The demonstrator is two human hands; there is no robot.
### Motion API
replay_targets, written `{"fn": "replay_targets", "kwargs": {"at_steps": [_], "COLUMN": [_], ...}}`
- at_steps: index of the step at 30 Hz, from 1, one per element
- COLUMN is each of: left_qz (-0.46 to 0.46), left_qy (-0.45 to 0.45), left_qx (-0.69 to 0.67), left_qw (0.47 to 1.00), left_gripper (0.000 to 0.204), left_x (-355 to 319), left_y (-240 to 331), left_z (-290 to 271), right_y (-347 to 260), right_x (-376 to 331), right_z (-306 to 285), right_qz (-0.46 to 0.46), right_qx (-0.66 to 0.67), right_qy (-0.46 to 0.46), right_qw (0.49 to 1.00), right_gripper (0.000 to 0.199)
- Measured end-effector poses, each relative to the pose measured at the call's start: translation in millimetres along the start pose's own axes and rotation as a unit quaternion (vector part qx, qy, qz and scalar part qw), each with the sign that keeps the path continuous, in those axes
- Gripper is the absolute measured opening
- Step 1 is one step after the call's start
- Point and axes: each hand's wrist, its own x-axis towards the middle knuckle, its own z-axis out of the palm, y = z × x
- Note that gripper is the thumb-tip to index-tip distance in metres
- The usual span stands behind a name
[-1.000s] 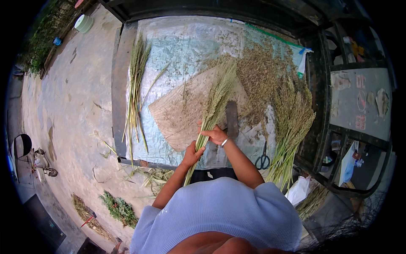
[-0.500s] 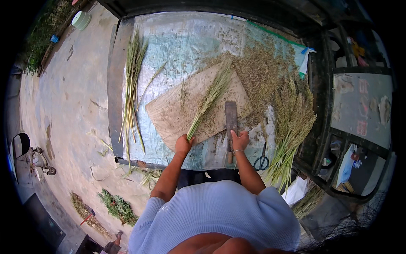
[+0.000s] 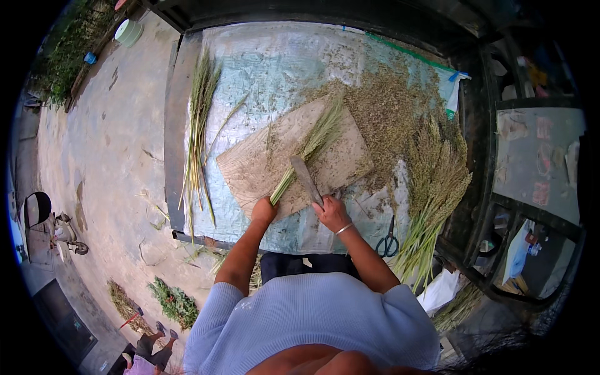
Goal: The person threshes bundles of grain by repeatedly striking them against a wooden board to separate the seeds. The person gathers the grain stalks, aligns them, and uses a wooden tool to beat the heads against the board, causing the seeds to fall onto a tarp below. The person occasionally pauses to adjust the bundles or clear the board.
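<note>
My left hand is closed around the lower ends of a bundle of green grain stalks. The bundle's seed heads lie across a wooden board, pointing away and to the right. In my right hand is a long, flat-bladed knife, dark and straight. Its blade slants up to the left, and its end is over the stalks; whether it presses on them I cannot tell. The knife's handle is hidden by my hand. Dark-handled scissors lie right of my right forearm.
Loose seeds cover the right side of the pale plastic sheet. Another stalk bundle lies at the left edge, and a larger pile at the right. A dark frame borders the right side. At the lower left is another person.
My right hand has lifted the knife off the sheet and swung its blade leftward onto or over the stalks. My left hand keeps its hold. More of the person at lower left shows.
</note>
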Motion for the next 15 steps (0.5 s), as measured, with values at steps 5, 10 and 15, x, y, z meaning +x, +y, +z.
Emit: {"fn": "replay_targets", "kwargs": {"at_steps": [5, 10, 15], "left_qz": [0.036, 0.053, 0.062], "left_qy": [-0.013, -0.017, -0.082], "left_qx": [-0.011, -0.028, -0.071], "left_qw": [0.999, 0.998, 0.992], "left_gripper": [0.027, 0.029, 0.031], "left_x": [9, 14, 25], "left_y": [-3, -3, -22], "left_z": [-17, -28, -18], "right_y": [57, 118, 86], "right_x": [66, 105, 95], "right_z": [5, -40, -54], "right_qz": [-0.085, 0.1, -0.022], "right_qx": [-0.099, -0.199, -0.183], "right_qy": [-0.081, 0.011, 0.07], "right_qw": [0.988, 0.975, 0.98], "right_gripper": [0.029, 0.03, 0.024]}}
